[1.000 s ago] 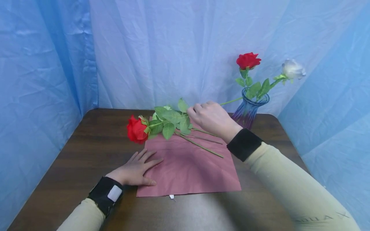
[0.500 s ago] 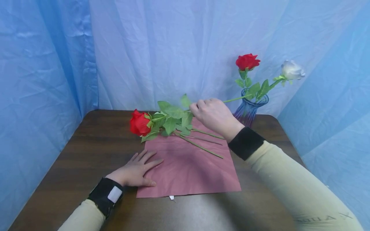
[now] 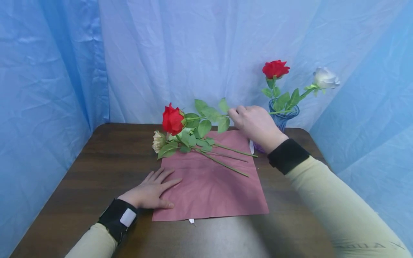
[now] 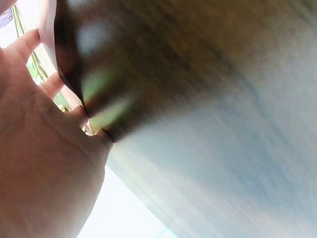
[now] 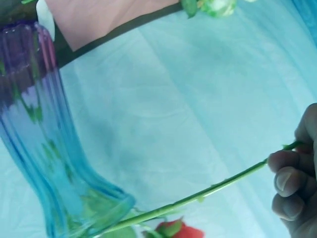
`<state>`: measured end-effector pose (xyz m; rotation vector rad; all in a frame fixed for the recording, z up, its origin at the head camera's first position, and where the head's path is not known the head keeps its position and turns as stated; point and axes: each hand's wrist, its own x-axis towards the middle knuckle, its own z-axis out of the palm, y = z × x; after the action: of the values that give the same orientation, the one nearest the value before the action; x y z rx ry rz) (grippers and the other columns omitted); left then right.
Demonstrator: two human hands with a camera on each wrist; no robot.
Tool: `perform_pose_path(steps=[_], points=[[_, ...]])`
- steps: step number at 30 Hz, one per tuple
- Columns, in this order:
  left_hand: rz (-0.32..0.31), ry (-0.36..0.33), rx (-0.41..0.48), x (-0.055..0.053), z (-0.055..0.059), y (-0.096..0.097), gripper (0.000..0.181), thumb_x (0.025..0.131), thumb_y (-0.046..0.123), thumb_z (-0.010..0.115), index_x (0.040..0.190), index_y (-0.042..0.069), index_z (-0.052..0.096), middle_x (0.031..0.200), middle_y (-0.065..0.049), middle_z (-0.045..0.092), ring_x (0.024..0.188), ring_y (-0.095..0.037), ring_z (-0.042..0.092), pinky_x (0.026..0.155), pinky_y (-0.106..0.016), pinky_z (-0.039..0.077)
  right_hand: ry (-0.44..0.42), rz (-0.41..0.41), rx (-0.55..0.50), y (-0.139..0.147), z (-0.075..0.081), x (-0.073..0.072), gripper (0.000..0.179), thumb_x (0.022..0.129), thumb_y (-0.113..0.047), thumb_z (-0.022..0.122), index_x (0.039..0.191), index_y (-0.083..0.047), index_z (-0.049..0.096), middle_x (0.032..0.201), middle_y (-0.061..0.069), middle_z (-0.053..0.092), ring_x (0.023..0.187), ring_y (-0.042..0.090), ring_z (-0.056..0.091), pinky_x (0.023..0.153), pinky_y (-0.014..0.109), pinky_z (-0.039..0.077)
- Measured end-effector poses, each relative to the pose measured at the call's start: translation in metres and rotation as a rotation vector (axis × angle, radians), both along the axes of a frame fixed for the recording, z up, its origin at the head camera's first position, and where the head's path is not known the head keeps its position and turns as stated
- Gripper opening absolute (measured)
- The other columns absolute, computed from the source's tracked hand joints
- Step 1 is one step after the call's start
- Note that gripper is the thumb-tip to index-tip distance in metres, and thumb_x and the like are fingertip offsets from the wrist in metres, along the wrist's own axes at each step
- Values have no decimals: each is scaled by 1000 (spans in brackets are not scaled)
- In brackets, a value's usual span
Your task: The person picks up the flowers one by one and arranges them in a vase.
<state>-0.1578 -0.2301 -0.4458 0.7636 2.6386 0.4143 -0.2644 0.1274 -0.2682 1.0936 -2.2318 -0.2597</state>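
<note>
Above the far side of the table, my right hand [image 3: 255, 123] grips a red rose [image 3: 173, 119] by its stem, the bloom pointing left. In the right wrist view the stem [image 5: 213, 188] runs from curled fingers to the mouth of the blue-purple glass vase [image 5: 64, 134]; whether its tip is inside, I cannot tell. My left hand [image 3: 150, 190] rests with spread fingers on the left edge of a pink paper sheet [image 3: 213, 197]. Below the held rose, a cream flower [image 3: 158, 142] and a paler bloom lie with leaves and several stems on the sheet.
Another red rose [image 3: 275, 69] and a white rose [image 3: 325, 77] stand in the vase at the back right. A small white tag [image 3: 191, 221] pokes out under the sheet's front edge. Blue cloth [image 3: 180, 53] hangs around the dark wooden table [image 3: 87, 179].
My right hand has carried the red rose rightward and slightly up, its stem end shifting across the vase mouth. The cream flower beneath has come into view. My left hand stays put.
</note>
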Motion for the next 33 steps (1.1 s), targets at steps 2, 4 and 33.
perform_pose_path(steps=[2,4,33], points=[[-3,4,9,0,-1,0,86,86,66,68,158,29,40,168,-15,20,153,-49,10,117,-74,11,-9,8,-32,6,1,-2,17,90,13,58,87,-2,50,68,10,48,50,20,40,46,35,41],[3,-5,6,0,-2,0,87,86,67,68,158,30,39,168,-14,19,154,-49,9,118,-73,10,-15,23,-70,10,1,-3,18,89,12,60,87,-2,50,68,10,48,49,19,36,45,36,39],[9,-22,20,2,1,3,85,87,66,68,158,28,40,168,-15,20,154,-48,8,118,-72,8,-43,27,-350,37,37,-26,14,89,7,49,83,-4,42,64,4,30,56,17,21,44,35,24]])
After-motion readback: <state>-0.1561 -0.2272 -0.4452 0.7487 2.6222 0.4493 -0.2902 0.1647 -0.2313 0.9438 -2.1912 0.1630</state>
